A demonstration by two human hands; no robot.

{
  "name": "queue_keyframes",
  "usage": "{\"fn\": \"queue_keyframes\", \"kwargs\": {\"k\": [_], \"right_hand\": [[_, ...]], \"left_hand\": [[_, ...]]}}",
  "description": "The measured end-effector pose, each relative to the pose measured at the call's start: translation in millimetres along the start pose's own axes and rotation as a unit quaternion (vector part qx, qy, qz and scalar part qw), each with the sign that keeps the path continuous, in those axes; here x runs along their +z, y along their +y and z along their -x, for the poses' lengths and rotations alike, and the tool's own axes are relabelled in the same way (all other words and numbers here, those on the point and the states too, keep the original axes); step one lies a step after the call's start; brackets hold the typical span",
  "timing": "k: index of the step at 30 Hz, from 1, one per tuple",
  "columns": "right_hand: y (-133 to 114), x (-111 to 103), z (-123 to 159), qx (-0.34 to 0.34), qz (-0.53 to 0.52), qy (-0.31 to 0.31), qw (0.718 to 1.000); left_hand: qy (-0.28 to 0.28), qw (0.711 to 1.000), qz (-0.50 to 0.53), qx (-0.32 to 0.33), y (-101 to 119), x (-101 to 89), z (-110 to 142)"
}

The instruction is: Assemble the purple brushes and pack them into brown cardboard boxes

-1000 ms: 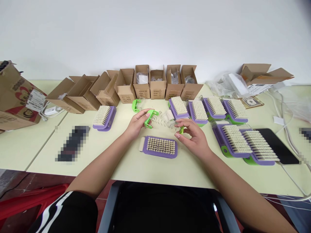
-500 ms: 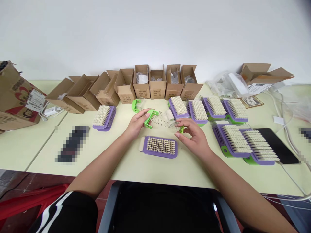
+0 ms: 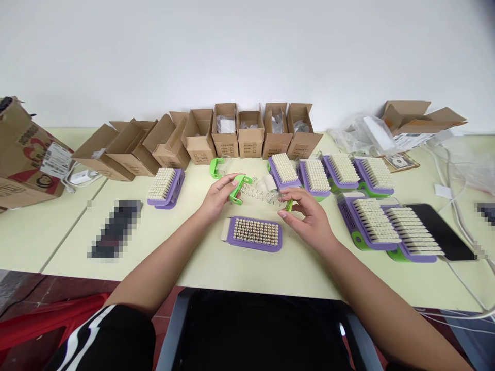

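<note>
Green bracket (image 3: 237,190): smooth plastic, slightly glossy. Coiled springs (image 3: 258,194): bare metal wire. Purple brush (image 3: 255,232): smooth plastic body, rough bristled face. Small boxes (image 3: 200,156): matt brown cardboard. Counter (image 3: 216,275): smooth, low sheen.

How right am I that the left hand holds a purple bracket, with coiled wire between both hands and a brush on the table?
Not quite: the bracket in the left hand is green, not purple, as the head view shows. The rest stands: coiled wire between that hand and the right hand, and a brush on the table.
</note>
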State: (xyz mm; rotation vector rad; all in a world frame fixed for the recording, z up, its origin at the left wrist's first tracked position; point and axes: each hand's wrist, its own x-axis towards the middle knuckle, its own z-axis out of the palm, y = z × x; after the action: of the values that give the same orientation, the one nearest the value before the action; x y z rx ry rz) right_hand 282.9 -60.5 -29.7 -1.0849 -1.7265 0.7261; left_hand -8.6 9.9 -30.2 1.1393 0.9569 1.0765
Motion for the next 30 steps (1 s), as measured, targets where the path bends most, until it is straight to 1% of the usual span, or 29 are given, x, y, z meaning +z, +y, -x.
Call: {"fn": "queue_keyframes", "kwargs": {"k": [9,17,20,25,30], "right_hand": [[-1,1,1,0.002,0.002,-0.004,1.000],[2,4,1,-0.002,-0.009,-0.014,1.000],[0,5,1,-0.015,-0.012,-0.012,1.000],[2,7,3,-0.029,-0.002,-0.006,1.000],[7,9,7,-0.018,-0.032,-0.009,0.999]], "left_hand": [[-0.011,1.000,-0.021,0.008,-1,0.4,1],[-0.039,0.995,-0.065,0.065,0,6.6,6],[-0.033,0.993,-0.078,0.081,2,10.7,8],[-0.036,0.994,-0.068,0.073,5,20.7,14],[-0.044,0.996,-0.051,0.064,10,36.9,21]]}}
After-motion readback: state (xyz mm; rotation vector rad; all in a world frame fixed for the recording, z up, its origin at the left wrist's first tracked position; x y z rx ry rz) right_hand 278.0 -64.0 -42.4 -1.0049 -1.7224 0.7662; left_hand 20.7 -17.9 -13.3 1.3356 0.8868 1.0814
